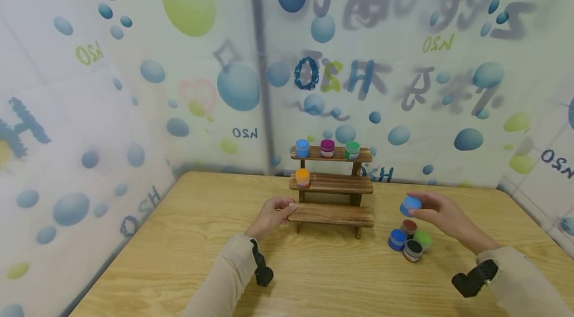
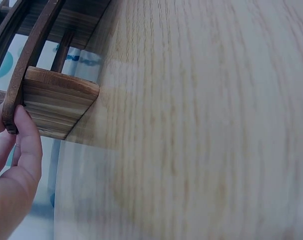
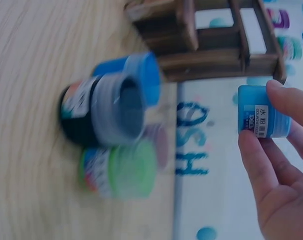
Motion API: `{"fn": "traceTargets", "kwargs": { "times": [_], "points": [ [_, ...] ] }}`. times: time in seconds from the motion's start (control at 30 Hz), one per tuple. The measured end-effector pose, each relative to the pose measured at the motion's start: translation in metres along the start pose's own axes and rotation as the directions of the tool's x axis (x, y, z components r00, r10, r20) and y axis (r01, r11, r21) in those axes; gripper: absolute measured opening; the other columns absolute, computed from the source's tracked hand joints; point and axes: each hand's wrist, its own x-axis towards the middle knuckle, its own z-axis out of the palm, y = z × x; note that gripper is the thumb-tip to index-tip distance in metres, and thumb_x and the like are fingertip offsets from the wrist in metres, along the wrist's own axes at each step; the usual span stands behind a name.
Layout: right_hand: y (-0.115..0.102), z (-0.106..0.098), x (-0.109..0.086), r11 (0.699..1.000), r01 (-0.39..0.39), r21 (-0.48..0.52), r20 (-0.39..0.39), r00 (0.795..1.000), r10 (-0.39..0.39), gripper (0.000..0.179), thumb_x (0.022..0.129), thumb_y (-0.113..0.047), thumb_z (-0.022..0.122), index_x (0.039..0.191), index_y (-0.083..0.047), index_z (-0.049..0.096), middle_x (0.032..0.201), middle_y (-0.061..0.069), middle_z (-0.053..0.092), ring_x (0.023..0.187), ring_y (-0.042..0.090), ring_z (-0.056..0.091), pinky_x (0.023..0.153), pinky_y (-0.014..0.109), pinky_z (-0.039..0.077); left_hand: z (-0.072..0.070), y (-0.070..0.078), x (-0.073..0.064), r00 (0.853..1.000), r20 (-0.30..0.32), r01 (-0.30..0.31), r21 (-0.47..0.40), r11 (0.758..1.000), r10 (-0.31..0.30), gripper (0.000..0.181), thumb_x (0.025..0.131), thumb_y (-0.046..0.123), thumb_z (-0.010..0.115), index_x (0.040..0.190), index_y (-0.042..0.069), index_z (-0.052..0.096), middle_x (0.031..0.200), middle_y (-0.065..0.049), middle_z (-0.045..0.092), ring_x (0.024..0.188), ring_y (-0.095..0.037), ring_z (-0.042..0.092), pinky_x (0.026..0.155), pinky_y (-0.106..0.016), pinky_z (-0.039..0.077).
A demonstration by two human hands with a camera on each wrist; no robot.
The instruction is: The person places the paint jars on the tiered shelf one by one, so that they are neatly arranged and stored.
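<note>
My right hand (image 1: 441,212) pinches a light blue paint jar (image 1: 410,206) between thumb and fingers, held up off the table. Its printed label shows in the right wrist view, where the jar (image 3: 256,111) appears tilted. My left hand (image 1: 272,217) grips the left end of the bottom step of a three-tier wooden rack (image 1: 332,214); the left wrist view shows thumb and fingers pinching the edge of that wood (image 2: 14,100). On the top tier stand a blue jar (image 1: 302,148), a purple jar (image 1: 327,148) and a green jar (image 1: 352,150). An orange jar (image 1: 302,178) occupies the middle tier's left end.
Below my right hand, a cluster of paint jars stands on the wooden table (image 1: 332,277): dark blue (image 1: 396,240), brown (image 1: 408,227), light green (image 1: 423,240) and black (image 1: 412,250). Behind the rack hangs a patterned curtain (image 1: 215,147) at the table's far edge.
</note>
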Motion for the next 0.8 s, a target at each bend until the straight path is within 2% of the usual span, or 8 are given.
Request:
{"fn": "traceTargets", "kwargs": {
  "times": [0.33,0.67,0.8],
  "points": [
    [-0.033,0.009,0.009,0.996,0.076,0.041,0.01,0.997,-0.077,0.05,0.086,-0.032,0.058,0.128,-0.009,0.045,0.118,0.015,0.05,0.103,0.032,0.049,0.08,0.05,0.041,0.0,0.001,0.0,1.0,-0.007,0.007,-0.008,1.0,-0.007,0.031,0.091,0.009,0.05,0.116,-0.009,0.05,0.092,-0.014,0.053,0.075,-0.014,0.05,0.074,-0.04,0.048],
    [-0.047,0.033,0.028,0.982,0.127,0.139,0.047,0.99,-0.135,0.048,0.085,-0.029,0.06,0.126,-0.006,0.047,0.112,0.01,0.054,0.102,0.027,0.049,0.082,0.045,0.042,0.0,0.0,0.0,1.0,0.007,-0.01,-0.008,1.0,0.01,0.032,0.091,0.008,0.05,0.117,-0.01,0.049,0.092,-0.015,0.054,0.075,-0.014,0.05,0.075,-0.041,0.048],
    [-0.057,0.042,0.04,0.975,0.179,0.13,0.049,0.981,-0.186,0.046,0.085,-0.026,0.06,0.124,-0.003,0.048,0.115,0.013,0.053,0.104,0.029,0.049,0.084,0.047,0.041,-0.001,0.0,-0.001,1.0,0.001,-0.007,-0.008,1.0,0.007,0.032,0.091,0.008,0.05,0.117,-0.01,0.05,0.092,-0.014,0.054,0.075,-0.014,0.05,0.074,-0.039,0.048]
  ]
}}
